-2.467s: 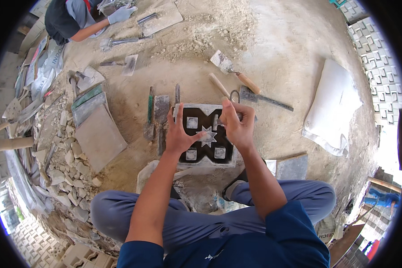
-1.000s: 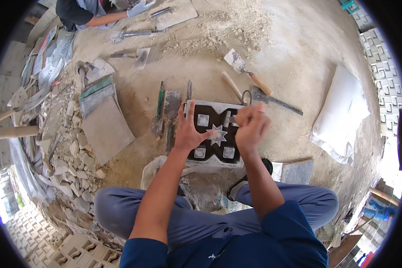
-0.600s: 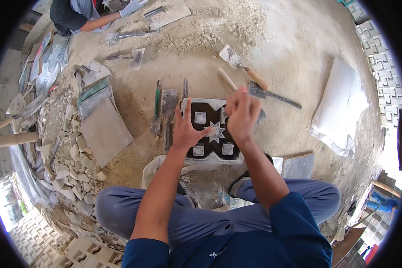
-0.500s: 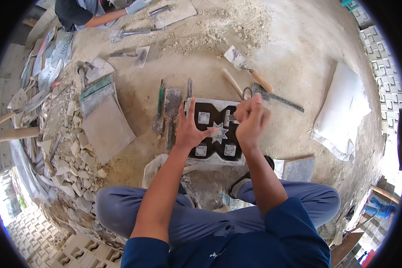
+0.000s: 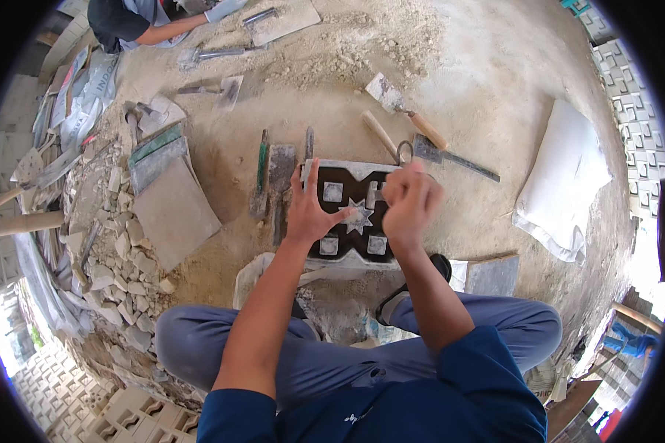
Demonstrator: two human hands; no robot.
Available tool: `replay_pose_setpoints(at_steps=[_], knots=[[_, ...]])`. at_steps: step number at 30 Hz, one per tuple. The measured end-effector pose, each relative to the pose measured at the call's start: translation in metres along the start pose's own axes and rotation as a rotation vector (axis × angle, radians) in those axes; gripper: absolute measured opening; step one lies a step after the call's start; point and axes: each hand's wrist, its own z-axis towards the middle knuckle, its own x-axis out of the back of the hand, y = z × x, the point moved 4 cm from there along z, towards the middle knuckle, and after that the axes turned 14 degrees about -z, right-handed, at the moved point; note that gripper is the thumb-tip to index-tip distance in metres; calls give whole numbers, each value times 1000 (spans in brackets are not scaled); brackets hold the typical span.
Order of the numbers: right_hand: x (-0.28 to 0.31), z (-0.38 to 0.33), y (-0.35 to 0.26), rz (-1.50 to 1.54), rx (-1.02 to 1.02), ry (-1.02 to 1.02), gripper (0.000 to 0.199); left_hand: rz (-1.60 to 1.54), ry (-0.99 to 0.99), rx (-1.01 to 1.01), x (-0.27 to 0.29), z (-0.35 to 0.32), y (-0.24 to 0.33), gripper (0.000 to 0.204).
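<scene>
A green-handled tool (image 5: 261, 166) lies left of the left hand (image 5: 308, 218), which is spread wide on the patterned block (image 5: 357, 221). The block is between both hands. The right hand (image 5: 410, 203), blurred, is folded around a small metal tool (image 5: 372, 193).

Matt patterned block (image 5: 352, 238) with a powdery, dusty face; on its upper right part, a small tool (image 5: 374, 194) of dull metal. Above and right of the block, a trowel (image 5: 405, 110) with a smooth wooden handle (image 5: 428, 131) and crusted metal blade (image 5: 383, 90). Left of the block, a smooth, matt slab (image 5: 176, 218) and rough stone rubble (image 5: 125, 288).
</scene>
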Motion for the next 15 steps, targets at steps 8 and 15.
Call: replay_pose_setpoints(at_steps=[8,15], knots=[[-3,-7,12,50,-9,-8,59,-6,31,-69,2,4,1,137],[-11,-1,3,-112,87,11,56,-44,4,-29,-1,6,1,135]])
